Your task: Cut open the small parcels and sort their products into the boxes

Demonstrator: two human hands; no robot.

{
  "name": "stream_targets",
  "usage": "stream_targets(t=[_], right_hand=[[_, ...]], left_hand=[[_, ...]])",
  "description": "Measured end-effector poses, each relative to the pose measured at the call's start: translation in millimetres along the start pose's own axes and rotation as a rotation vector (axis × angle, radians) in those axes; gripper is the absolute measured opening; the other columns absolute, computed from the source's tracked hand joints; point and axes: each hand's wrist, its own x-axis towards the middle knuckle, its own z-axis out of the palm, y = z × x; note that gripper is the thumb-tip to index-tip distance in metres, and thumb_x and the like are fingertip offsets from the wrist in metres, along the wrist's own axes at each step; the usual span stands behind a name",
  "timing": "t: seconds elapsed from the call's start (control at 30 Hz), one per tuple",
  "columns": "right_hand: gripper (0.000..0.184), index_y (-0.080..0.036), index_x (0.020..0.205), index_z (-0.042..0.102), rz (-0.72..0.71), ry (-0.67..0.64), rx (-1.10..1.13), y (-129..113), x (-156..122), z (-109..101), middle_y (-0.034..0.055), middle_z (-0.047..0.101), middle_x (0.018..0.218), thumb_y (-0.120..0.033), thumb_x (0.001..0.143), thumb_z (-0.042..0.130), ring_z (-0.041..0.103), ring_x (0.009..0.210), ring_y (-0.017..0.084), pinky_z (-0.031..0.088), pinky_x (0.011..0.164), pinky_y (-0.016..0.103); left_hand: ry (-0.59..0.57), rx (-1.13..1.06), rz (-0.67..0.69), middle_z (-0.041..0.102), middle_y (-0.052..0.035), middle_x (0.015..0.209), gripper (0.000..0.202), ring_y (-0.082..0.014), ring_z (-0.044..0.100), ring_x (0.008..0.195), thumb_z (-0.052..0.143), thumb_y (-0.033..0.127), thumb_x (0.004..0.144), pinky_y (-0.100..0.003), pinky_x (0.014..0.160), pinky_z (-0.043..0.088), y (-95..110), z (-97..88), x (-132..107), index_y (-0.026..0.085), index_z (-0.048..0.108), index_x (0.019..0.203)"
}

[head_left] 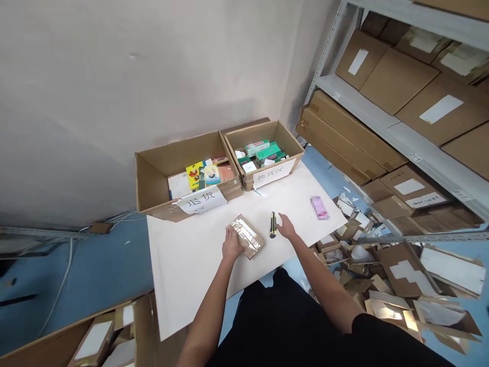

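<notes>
A small taped cardboard box (254,243) with a white label lies on the white tabletop (179,270) in front of me. My left hand (232,245) is closed on its left side, and some of the fingers are hidden. A yellow and black utility knife (272,225) lies to the right of the box, roughly pointing away from me. My right hand (286,226) is just beside the knife, its fingers apart and holding nothing. Whether a fingertip touches the knife I cannot tell.
Two open cartons stand at the table's back: a left carton (153,199) with books and a right carton (298,145) with green boxes. A blurred pink item (319,208) lies at right. Shelves (382,114) and discarded boxes (405,270) fill the right side.
</notes>
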Motion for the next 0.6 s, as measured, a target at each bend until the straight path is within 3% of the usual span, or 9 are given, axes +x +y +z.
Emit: stream_targets(t=[0.13, 0.3, 0.47, 0.6], right_hand=[[0.070, -0.014, 0.164, 0.034, 0.124, -0.100, -0.034, 15.2, 25.9, 11.5, 0.0167, 0.048, 0.161, -0.037, 0.100, 0.054, 0.047, 0.149, 0.026, 0.041, 0.117, 0.034], [0.052, -0.013, 0.137, 0.058, 0.296, -0.239, -0.141, 25.6, 47.9, 41.6, 0.0206, 0.067, 0.137, -0.050, 0.100, 0.057, 0.066, 0.127, 0.031, 0.052, 0.097, 0.035], [0.040, -0.014, 0.125, 0.057, 0.275, -0.218, -0.179, 21.7, 57.2, 60.5, 0.0200, 0.073, 0.121, -0.041, 0.096, 0.066, 0.072, 0.114, 0.029, 0.053, 0.084, 0.031], [0.033, -0.020, 0.131, 0.049, 0.151, -0.232, -0.086, 0.8, 57.5, 45.5, 0.0091, 0.076, 0.109, -0.036, 0.102, 0.052, 0.075, 0.093, 0.021, 0.052, 0.074, 0.027]], left_hand=[[0.004, 0.039, -0.056, 0.021, -0.0130, 0.175, 0.086, -0.0292, 0.007, 0.165, 0.093, 0.024, 0.065, -0.039, 0.123, 0.039, 14.3, 10.2, 2.8, 0.024, 0.047, 0.138], [-0.031, 0.021, -0.126, 0.017, -0.0126, 0.176, 0.088, -0.0307, 0.010, 0.164, 0.092, 0.019, 0.062, -0.039, 0.117, 0.045, 24.5, 10.7, 3.8, 0.025, 0.047, 0.137], [-0.023, -0.027, -0.159, 0.016, -0.0086, 0.177, 0.079, -0.0330, 0.009, 0.164, 0.096, 0.026, 0.059, -0.039, 0.110, 0.050, 22.5, 10.9, -0.3, 0.026, 0.053, 0.125], [0.013, -0.090, -0.180, 0.018, -0.0092, 0.176, 0.074, -0.0352, 0.011, 0.164, 0.096, 0.027, 0.059, -0.040, 0.110, 0.051, 22.9, 17.3, 0.9, 0.025, 0.055, 0.120]])
